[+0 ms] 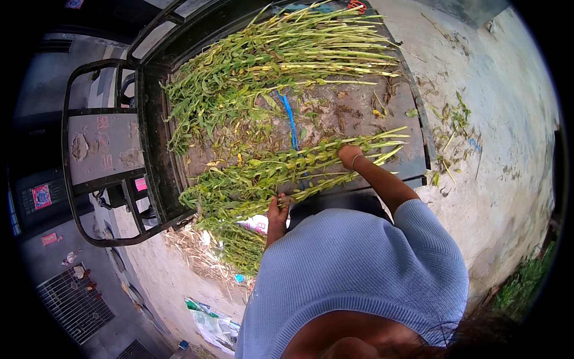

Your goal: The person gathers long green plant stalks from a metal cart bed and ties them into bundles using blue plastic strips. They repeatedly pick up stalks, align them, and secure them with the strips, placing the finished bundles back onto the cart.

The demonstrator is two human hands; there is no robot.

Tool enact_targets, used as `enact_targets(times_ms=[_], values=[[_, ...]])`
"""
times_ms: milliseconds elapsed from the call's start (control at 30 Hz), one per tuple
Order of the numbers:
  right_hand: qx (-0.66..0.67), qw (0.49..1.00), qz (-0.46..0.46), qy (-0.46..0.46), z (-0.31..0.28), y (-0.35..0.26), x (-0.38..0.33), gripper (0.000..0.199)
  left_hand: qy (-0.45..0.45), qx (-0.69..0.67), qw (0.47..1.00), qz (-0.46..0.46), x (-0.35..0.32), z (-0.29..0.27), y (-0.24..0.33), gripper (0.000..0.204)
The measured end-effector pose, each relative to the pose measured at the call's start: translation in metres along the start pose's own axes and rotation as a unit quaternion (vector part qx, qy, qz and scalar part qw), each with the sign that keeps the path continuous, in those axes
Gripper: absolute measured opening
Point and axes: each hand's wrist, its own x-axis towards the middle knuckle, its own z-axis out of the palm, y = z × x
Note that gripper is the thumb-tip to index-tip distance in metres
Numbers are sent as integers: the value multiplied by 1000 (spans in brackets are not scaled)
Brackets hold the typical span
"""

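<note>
A long bundle of green leafy stalks point(251, 179) lies across the near edge of a dark, dirty cart bed point(359, 113). My left hand point(278, 210) grips the bundle near its leafy middle, at the bed's edge. Closed around the bundle's pale stem ends is my right hand point(350, 154), which wears a thin bracelet. A bigger pile of the same stalks point(281, 60) covers the far part of the bed. Between the two heaps a blue cord point(291, 122) runs down the bed and passes under the near bundle.
The cart's black metal frame and front rail point(101, 149) stand at the left. Concrete ground point(502, 131) on the right carries scattered leaves and stem bits point(448, 131). Dry straw point(191, 245) and a crumpled plastic bag point(215, 323) lie below the cart.
</note>
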Motion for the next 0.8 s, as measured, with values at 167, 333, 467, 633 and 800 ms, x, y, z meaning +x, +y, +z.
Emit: enact_targets(times_ms=[167,333,467,633,800], values=[[100,984,-97,112,-63,0,-36,11,-16,5,1000,14,-13,0,-4,16],[178,960,-136,170,-100,32,-83,9,-31,-2,1000,4,-12,7,-12,17],[323,925,-130,153,-98,55,-117,9,-62,30,997,30,-13,20,-19,20],[431,887,-133,99,-117,56,-146,9,-128,94,987,42,-6,19,-19,22],[216,961,-116,128,-88,91,-140,8,-99,110,987,58,-14,26,-23,23]])
